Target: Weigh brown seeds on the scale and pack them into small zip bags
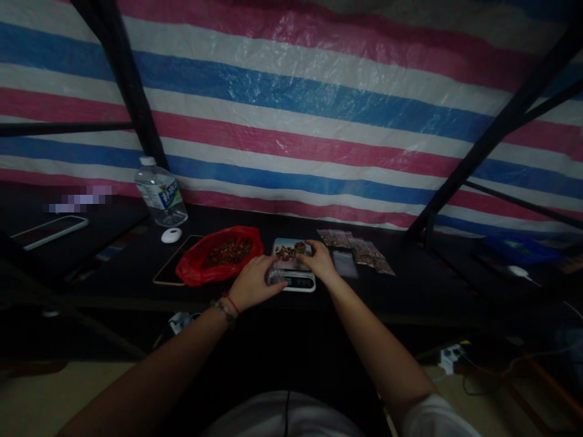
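Left hand (254, 281), right hand (320, 263) at scale (301, 283), brown pieces (285, 252) apparently atop

ok so the left arm (150, 364) and right arm (378, 346) are both slanting inward over the near edge of the counter (410, 291). Left hand (255, 280) is facing its palm inward, thumb sticking out toward the right hand (320, 261), which is sitting slightly farther from that edge, thumb and fingers curving inward. They're not touching btw.

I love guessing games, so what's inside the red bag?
The red bag holds a heap of small brown bits. Only the top ones show; anything deeper, and the bag's bottom, is covered.
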`<state>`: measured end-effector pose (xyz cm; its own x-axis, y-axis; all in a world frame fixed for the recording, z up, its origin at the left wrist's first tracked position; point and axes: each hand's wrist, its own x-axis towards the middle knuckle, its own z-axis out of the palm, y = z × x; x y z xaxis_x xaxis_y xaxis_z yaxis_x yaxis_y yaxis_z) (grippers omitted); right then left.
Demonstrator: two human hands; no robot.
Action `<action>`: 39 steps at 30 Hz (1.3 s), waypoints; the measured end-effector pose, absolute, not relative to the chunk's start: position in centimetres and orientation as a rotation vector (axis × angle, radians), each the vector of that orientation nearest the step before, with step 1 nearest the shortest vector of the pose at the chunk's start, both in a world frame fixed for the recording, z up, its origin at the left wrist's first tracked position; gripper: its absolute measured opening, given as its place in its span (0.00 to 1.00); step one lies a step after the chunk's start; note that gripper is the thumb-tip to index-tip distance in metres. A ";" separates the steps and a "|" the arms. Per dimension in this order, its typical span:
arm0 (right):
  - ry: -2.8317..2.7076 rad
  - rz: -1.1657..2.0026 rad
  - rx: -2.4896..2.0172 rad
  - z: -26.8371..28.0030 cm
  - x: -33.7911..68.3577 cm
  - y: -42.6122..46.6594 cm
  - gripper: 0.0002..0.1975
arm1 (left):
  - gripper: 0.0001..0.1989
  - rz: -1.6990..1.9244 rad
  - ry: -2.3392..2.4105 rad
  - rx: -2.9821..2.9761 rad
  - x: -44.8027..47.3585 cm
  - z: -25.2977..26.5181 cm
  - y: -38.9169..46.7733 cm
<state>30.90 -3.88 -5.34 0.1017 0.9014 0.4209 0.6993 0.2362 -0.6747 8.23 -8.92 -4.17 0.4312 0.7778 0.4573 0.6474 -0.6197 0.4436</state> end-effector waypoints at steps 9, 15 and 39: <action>-1.636 0.492 -1.342 -4.4 30.0 -6.4 0.16 | 0.30 0.968 1.312 2.427 8.3 -4.7 -8.4; -1.639 0.585 -1.208 -3.3 28.8 -9.0 0.22 | 0.30 0.992 1.287 2.445 8.6 -4.0 -9.1; -1.989 0.578 -0.976 -0.6 28.1 -12.6 0.27 | 0.25 1.030 1.130 2.363 9.4 -2.9 -10.6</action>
<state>28.14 -12.61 -0.59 -0.3570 0.8042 0.4752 0.4240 0.5928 -0.6847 9.43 -10.61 -2.91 0.4255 0.7736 0.4696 0.5385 -0.6335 0.5556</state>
